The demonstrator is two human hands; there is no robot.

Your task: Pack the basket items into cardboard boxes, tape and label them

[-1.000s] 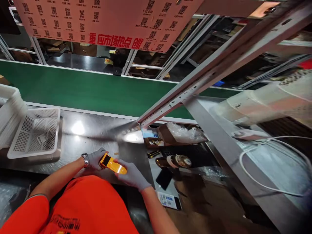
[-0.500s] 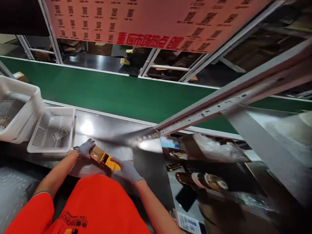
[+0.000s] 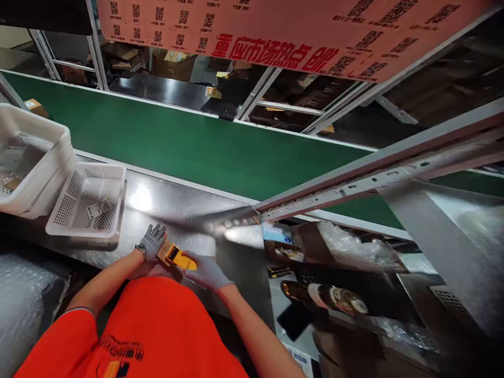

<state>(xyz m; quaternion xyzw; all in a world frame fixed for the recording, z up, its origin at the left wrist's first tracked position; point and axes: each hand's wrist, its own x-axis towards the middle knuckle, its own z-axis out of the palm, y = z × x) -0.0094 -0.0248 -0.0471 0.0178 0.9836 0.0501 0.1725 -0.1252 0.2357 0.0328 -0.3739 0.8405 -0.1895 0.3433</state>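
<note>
My right hand (image 3: 207, 270), in a grey glove, is closed around a yellow hand-held tool (image 3: 186, 262) with a black part at its far end. That black end rests at the small brown cardboard box (image 3: 164, 251), on its right side. My left hand (image 3: 153, 242), gloved as well, touches the box's left end with its fingers stretched out and slightly spread; the thumb side is partly hidden. Box and hands are over the metal worktable (image 3: 173, 202), close to my body. The tool's exact kind is not clear.
A white perforated basket (image 3: 119, 202) holding a labelled packet stands left, beside stacked white baskets (image 3: 59, 152). Behind the table runs a green conveyor belt (image 3: 205, 149). A metal beam (image 3: 334, 181) slants across the right, above a brown bottle (image 3: 323, 295) and bubble wrap (image 3: 354, 247).
My left hand has shifted right and its fingers have spread more. The yellow tool now covers more of the box. The whole view has tilted slightly.
</note>
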